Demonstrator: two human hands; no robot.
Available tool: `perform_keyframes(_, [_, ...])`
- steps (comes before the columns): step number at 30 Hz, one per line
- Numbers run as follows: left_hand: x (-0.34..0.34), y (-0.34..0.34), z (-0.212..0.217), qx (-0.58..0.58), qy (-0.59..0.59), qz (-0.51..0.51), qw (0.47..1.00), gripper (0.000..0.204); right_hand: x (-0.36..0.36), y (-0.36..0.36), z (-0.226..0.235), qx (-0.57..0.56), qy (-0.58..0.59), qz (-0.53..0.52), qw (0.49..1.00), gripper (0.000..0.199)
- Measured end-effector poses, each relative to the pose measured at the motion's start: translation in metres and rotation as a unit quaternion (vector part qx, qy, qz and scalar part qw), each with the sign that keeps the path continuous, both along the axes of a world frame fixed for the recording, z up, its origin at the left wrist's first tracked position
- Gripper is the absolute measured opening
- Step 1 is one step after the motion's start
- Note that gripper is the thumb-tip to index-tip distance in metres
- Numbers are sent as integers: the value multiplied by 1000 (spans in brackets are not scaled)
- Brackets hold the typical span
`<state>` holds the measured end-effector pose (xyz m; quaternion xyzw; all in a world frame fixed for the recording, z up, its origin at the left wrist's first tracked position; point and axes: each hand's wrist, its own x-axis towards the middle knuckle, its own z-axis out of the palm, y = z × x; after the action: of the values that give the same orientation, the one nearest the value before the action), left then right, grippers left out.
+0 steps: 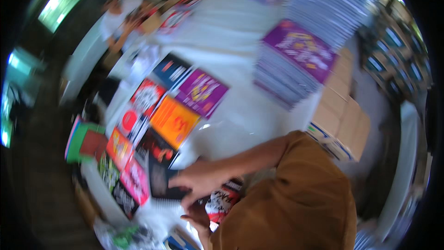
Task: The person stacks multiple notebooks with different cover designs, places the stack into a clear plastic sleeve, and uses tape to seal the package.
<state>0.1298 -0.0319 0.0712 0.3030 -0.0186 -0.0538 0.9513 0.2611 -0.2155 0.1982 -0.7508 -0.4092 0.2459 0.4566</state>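
Observation:
My right hand (203, 179) reaches in from the right, below a brown sleeve (296, 194). Its fingers stretch over a dark notebook (162, 183), blurred by motion; whether they touch it I cannot tell. Just below, my left hand (199, 220) has its thumb and fingers apart, with nothing visible between them. Beside both hands lies a red, white and black book (223, 203), partly covered by my arm. Beyond my right hand are a black book with a red figure (158, 148) and an orange book (175, 121).
More colourful books, among them a purple one (202, 92) and a pink one (135, 180), cover the left of the white table (231, 60). Tall stacks of spiral-bound books (286, 76) stand at the far right, near cardboard boxes (340, 120). Another person (121, 21) sits at the far left.

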Motion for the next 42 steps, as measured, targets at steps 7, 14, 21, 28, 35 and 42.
perform_keyframes(7, [-54,41,-21,550,250,64,795,81,-36,-9,-182,-93,147,-321,931,72])
perform_keyframes(14, [-71,61,-61,612,223,80,754,80,-60,11,-192,-162,121,-401,894,90])
perform_keyframes(21, [-55,19,-71,585,249,88,767,69,-65,6,-226,28,200,-416,887,77])
perform_keyframes(28, [-50,32,-48,190,290,-87,934,59,-118,5,-148,185,360,-306,862,57])
perform_keyframes(35, [-97,42,15,705,49,91,702,58,-135,-2,-112,318,72,-223,919,93])
perform_keyframes(42, [-98,6,2,805,74,133,573,84,-133,-18,-155,349,97,-235,902,90])
